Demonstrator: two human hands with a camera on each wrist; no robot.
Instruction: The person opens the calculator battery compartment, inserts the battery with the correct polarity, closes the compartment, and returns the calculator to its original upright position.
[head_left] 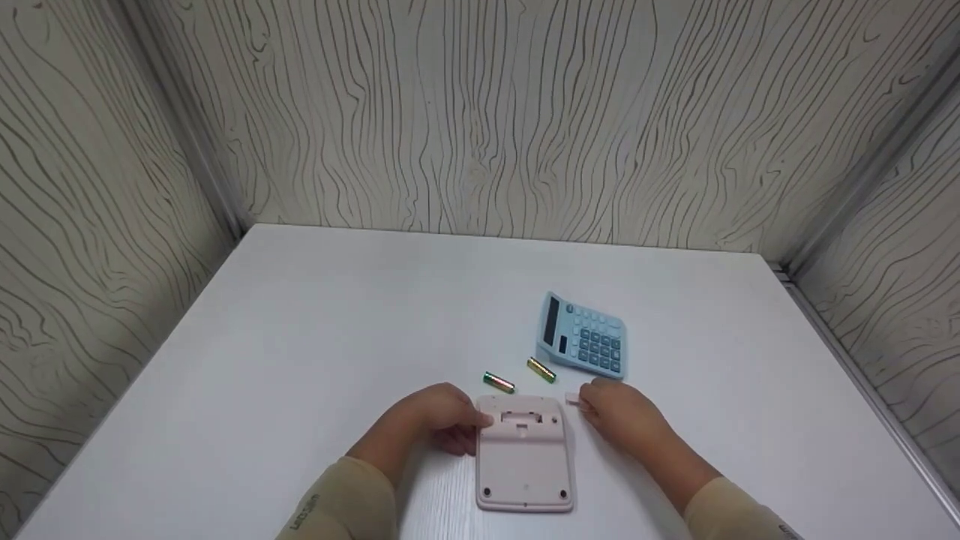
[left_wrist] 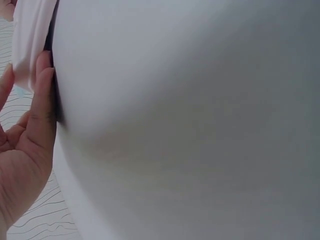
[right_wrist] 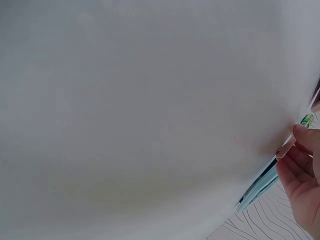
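Observation:
A pink calculator [head_left: 525, 469] lies face down on the white table, its battery compartment [head_left: 521, 418] uncovered near the far end. My left hand [head_left: 448, 418] holds its left edge, thumb on the back and fingers at the side; the left wrist view shows the fingers [left_wrist: 44, 92] along that edge. Just right of the calculator, my right hand [head_left: 619, 412] pinches a small pink battery cover [head_left: 574, 399], seen also between thumb and fingers in the right wrist view as a pink piece [right_wrist: 286, 147]. Two batteries lie beyond the calculator: a green one [head_left: 499, 382] and a gold-looking one [head_left: 541, 370].
A light blue calculator [head_left: 585, 335] lies face up behind the right hand, close to the gold-looking battery. The white table [head_left: 337, 315] ends at wood-grain patterned panels [head_left: 480, 120] at the back and on both sides.

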